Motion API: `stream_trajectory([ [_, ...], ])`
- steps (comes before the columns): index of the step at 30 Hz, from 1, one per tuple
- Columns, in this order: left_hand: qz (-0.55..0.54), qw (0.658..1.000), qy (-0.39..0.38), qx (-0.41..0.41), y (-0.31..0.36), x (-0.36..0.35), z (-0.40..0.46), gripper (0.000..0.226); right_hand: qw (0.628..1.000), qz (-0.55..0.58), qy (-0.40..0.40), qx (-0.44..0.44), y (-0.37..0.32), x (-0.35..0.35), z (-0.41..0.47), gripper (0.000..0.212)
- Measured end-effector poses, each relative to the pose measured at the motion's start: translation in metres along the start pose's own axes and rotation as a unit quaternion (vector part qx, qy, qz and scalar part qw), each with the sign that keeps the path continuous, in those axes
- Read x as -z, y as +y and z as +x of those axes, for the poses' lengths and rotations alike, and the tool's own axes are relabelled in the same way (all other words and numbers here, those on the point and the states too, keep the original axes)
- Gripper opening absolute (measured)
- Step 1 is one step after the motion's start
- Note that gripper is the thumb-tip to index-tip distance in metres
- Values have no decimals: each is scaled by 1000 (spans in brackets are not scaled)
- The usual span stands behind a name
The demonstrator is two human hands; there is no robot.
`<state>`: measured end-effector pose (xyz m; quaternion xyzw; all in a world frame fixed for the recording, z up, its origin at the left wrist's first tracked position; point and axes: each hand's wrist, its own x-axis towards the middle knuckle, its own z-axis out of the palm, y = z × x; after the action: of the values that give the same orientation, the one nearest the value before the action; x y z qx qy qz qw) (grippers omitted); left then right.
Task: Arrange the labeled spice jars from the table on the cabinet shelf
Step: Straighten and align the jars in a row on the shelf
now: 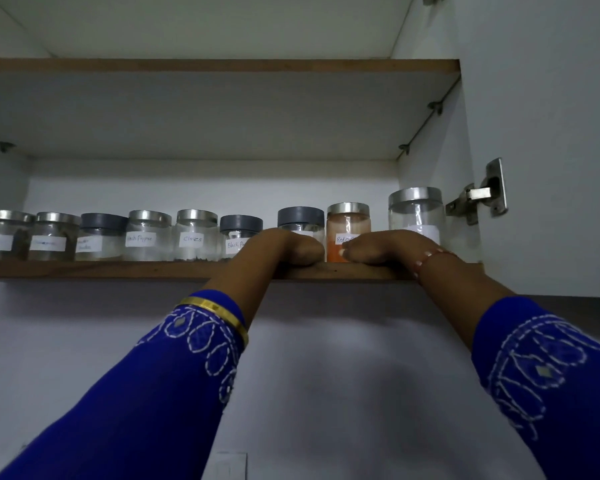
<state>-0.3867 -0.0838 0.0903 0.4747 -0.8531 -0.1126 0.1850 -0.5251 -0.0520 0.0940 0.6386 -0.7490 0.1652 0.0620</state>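
Jar row (pixel 146 237): nine labelled jars line the cabinet shelf (pixel 118 270).
Left hand (pixel 284 245): fingers curled, beside the orange-red jar (pixel 347 230); grip unclear.
Right hand (pixel 392 245): likewise curled, hold unclear.
Advice: nudge gently, labels outward, spacing even.

Both hands reach up to the shelf (pixel 118 270) in the middle of the frame. The left hand (pixel 284 245) curls around the grey-lidded jar (pixel 301 221); the right hand (pixel 388 245) lies in front of the big jar (pixel 415 213) at the right end, fingertips just beside the red jar (pixel 347 226). Six more labelled jars run left along the shelf, one reading cloves (pixel 196 237). A hinge (pixel 482 195) shows at right centre.
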Motion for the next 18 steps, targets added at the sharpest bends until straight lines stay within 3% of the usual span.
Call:
stream_trajectory([
  [7,31,999,-44,10,4,2,11,22,996,-40,-62,-46,3,-4,39,42],
  [10,33,999,-25,11,4,4,15,24,990,-88,-28,-104,24,-11,77,45],
  [12,37,999,-14,16,2,4,19,23,984,-111,-48,-129,34,-10,106,51],
  [18,34,999,29,27,-1,5,33,18,993,-67,19,-97,28,-10,110,41],
])
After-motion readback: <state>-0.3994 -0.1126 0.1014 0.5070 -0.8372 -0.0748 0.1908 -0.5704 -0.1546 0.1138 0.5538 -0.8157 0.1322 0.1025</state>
